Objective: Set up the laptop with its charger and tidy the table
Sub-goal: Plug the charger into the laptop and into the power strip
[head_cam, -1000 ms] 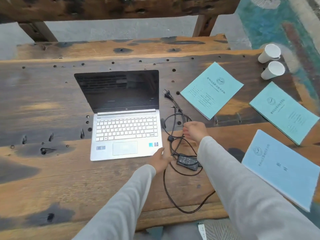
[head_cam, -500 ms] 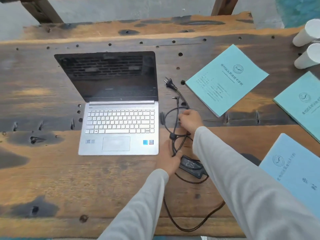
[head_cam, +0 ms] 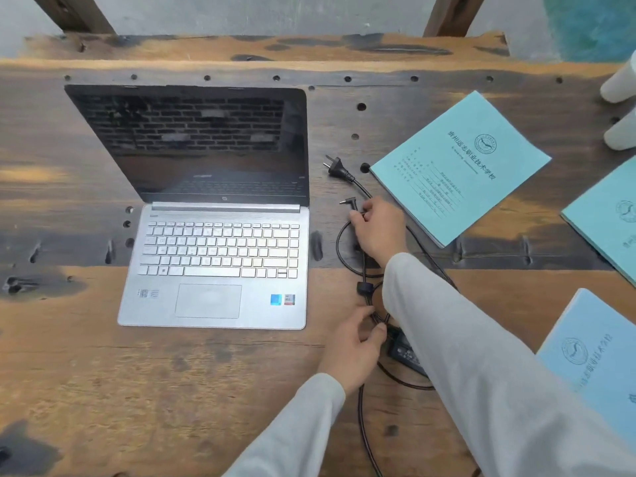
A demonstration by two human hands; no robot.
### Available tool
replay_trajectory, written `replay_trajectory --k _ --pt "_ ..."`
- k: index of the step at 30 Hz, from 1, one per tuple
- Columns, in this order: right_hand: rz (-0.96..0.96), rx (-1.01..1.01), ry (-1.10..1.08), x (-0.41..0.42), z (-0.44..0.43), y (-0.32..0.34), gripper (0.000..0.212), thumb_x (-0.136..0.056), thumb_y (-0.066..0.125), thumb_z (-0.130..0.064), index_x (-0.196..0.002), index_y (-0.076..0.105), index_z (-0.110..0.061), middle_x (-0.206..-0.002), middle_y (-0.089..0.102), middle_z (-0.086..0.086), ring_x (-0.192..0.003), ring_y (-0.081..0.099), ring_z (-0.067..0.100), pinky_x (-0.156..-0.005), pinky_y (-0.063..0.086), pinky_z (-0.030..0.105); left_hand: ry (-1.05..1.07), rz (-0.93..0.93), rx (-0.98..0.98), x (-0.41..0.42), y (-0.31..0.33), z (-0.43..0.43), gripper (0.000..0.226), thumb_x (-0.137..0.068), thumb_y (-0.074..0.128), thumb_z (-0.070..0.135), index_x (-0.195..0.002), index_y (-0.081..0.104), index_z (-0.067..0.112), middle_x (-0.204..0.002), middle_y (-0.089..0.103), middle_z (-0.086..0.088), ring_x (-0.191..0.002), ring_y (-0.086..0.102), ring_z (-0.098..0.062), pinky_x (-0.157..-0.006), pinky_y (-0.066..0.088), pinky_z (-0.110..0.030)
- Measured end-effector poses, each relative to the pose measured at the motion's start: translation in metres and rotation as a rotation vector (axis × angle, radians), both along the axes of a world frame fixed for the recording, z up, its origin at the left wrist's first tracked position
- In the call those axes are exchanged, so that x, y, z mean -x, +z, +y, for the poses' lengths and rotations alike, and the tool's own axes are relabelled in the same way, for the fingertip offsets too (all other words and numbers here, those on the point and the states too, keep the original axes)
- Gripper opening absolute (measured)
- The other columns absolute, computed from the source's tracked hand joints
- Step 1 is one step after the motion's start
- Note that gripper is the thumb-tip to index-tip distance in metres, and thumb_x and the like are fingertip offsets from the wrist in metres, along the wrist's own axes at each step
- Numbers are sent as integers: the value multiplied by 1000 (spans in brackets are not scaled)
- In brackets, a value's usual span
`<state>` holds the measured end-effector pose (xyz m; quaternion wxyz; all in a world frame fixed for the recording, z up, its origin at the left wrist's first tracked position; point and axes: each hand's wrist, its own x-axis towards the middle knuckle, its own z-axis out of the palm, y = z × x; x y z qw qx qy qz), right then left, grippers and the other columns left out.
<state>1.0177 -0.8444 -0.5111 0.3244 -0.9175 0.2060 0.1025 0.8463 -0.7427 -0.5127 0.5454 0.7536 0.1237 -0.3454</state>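
An open silver laptop [head_cam: 220,263] with a dark screen sits on the wooden table [head_cam: 103,390]. To its right lies the black charger: wall plug [head_cam: 339,169], barrel connector [head_cam: 348,201], looped cable [head_cam: 340,251] and power brick [head_cam: 404,351], half hidden under my right sleeve. My right hand [head_cam: 380,232] grips the cable just below the barrel connector. My left hand [head_cam: 354,349] pinches the crossed cable strands beside the power brick.
Three light blue booklets lie to the right: one [head_cam: 461,163] at mid right, one [head_cam: 609,218] at the right edge, one [head_cam: 599,366] at lower right. Two white paper cups [head_cam: 623,108] lie at the far right edge. The cable runs off the near table edge.
The camera has moved closer. My right hand moved up the cable and took hold below the barrel connector. My left hand closed its fingers on the strands by the power brick.
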Motion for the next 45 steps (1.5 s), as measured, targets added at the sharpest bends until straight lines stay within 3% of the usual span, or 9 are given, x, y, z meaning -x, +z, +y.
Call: replay_trajectory --k 3,7,13,16,19,23,31,37,45 --pt "-73 -23 -26 3 1 -10 29 -94 65 -27 -117 68 -10 -106 71 10 -105 62 29 -92 45 31 -36 -26 6 -7 0 8 43 -98 57 36 -140 54 29 -139 55 15 -104 50 20 -79 30 10" --pt "-118 -46 -60 7 2 -16 27 -95 61 -18 -119 69 -10 -103 75 8 -109 63 30 -96 42 30 -34 -96 -1 -28 9 24 35 -98 59 29 -132 64 23 -130 66 10 -118 59 -1 -104 42 -13" --pt "-206 -138 -85 25 7 -6 40 -94 55 -17 -134 59 -17 -101 73 -3 -108 65 29 -101 44 35 -88 -438 -194 -87 29 63 22 -97 60 25 -113 75 21 -101 77 4 -86 64 1 -83 48 -8" --pt "-248 -190 -51 30 13 0 48 -92 50 -14 -138 56 -25 -81 64 -13 -94 62 19 -95 43 30 -194 -577 -339 -113 32 81 23 -97 57 20 -112 74 17 -105 77 0 -96 67 -17 -91 49 -29" --pt "-203 -180 11 30 21 2 51 -91 48 -15 -139 58 -29 -83 68 -4 -94 59 17 -83 36 22 -410 -721 -513 -131 27 97 23 -95 54 12 -113 68 10 -113 72 -6 -106 61 -29 -90 41 -35" --pt "-176 -199 44 33 31 -1 48 -90 50 -16 -135 60 -29 -83 70 -3 -98 61 24 -95 44 32 -578 -734 -672 -141 19 107 19 -93 49 11 -111 56 9 -107 63 -8 -100 57 -32 -96 34 -38" --pt "-141 -252 -24 35 43 -19 25 -92 62 -33 -114 71 -25 -85 67 -10 -92 62 14 -89 47 28 -686 -749 -790 -159 14 107 37 -93 46 14 -129 52 12 -142 55 -4 -132 47 -24 -114 29 -43" --pt "-133 -220 -123 26 51 -29 13 -91 68 -26 -95 78 -21 -86 76 -4 -86 66 13 -88 46 23 -774 -670 -879 -162 13 104 27 -94 42 16 -120 50 16 -142 52 0 -130 47 -22 -112 30 -49" --pt "-103 -280 -200 18 60 -29 8 -87 73 -28 -86 78 -22 -67 63 -14 -80 65 11 -78 43 19 -863 -655 -975 -175 22 97 30 -90 44 17 -118 55 14 -127 62 -9 -114 60 -32 -96 40 -45"
